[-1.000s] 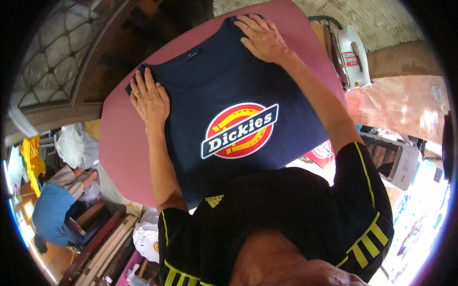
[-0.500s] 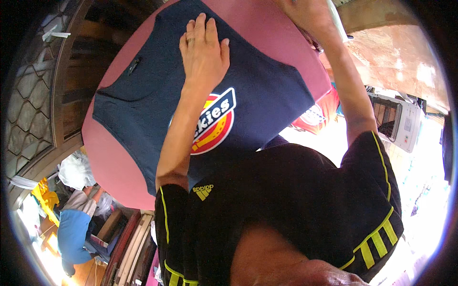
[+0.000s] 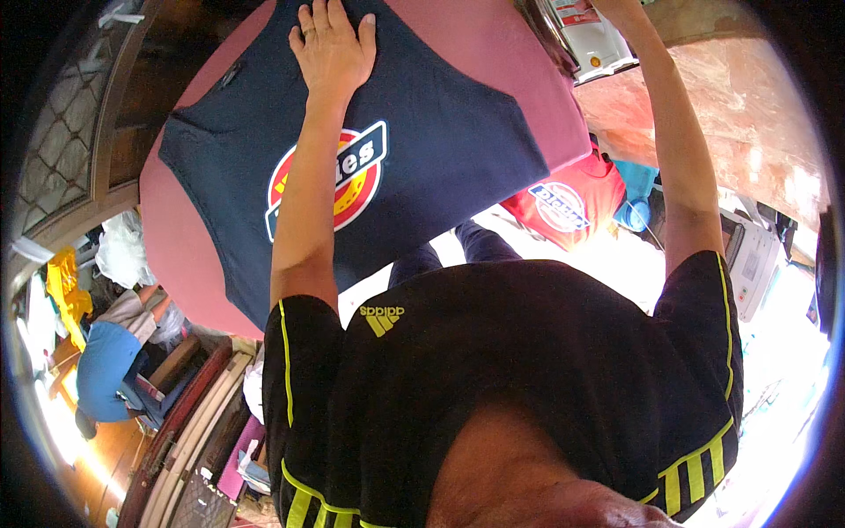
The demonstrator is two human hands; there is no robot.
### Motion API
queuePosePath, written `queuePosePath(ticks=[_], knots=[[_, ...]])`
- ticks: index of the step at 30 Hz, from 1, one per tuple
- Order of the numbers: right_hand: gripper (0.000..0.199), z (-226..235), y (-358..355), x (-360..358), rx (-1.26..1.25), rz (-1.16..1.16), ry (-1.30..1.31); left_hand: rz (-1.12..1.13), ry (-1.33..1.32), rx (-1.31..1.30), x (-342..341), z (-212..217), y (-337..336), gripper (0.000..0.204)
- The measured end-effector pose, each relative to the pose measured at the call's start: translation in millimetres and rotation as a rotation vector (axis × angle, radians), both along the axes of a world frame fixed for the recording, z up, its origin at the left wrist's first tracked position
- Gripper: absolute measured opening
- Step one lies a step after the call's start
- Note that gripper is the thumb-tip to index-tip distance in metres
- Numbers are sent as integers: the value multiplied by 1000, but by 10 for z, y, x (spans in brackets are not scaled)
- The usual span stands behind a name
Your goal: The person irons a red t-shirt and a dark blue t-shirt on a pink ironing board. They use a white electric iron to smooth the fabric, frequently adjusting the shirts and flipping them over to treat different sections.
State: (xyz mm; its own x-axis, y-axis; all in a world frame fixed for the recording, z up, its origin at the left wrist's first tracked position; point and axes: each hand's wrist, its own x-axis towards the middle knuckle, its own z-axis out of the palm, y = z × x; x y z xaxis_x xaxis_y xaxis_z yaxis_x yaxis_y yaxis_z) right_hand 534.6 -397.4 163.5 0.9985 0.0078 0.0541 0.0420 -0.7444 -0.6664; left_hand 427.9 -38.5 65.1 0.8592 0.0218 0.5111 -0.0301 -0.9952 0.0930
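A dark navy T-shirt point(image 3: 449, 132) lies spread over a large pink padded board point(image 3: 189, 273). On its middle is a round red and yellow emblem point(image 3: 361, 180), partly covered by my left forearm. My left hand point(image 3: 334, 48) rests flat on the upper part of the shirt, fingers stretched out and slightly apart. At the top edge of the view, my right hand point(image 3: 618, 9) is beside a white device point(image 3: 607, 42) with a shiny metal rim. Its fingers are cut off by the frame, so whether it grips the device is hidden.
Beyond the board's right edge hang a red printed garment point(image 3: 546, 207) and something blue point(image 3: 634, 211). A white box-shaped appliance point(image 3: 755, 264) stands at the far right. Long wooden pieces point(image 3: 180, 440) are stacked at lower left, near a bent-over person in blue point(image 3: 110, 370).
The board and shirt sit higher and further left in the view. My left hand stays flat on the shirt. My right hand has slipped mostly past the top edge, and the white device shows more.
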Motion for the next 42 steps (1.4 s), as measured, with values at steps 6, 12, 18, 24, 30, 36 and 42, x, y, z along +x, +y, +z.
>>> queuePosePath(ticks=[6,12,18,24,30,36,42], knots=[[43,264,68,-165,-95,116,-23,-61,-27,-32,-65,33,46,55],[38,594,388,-1479,2,304,-458,-232,35,-144,-1471,406,-232,62],[29,192,795,-2423,-179,273,-353,-66,210,-60,-2090,-27,74,70],[29,44,1341,-2492,-166,196,-311,-94,143,-57,-2143,-41,186,70],[30,-4,1584,-2019,-319,104,-274,-121,89,-14,-2104,-57,195,69],[33,-8,1273,-2549,-210,153,-281,-88,119,-15,-2133,-55,186,69],[34,27,1409,-2172,-131,161,-345,-78,87,1,-2130,-43,146,68]])
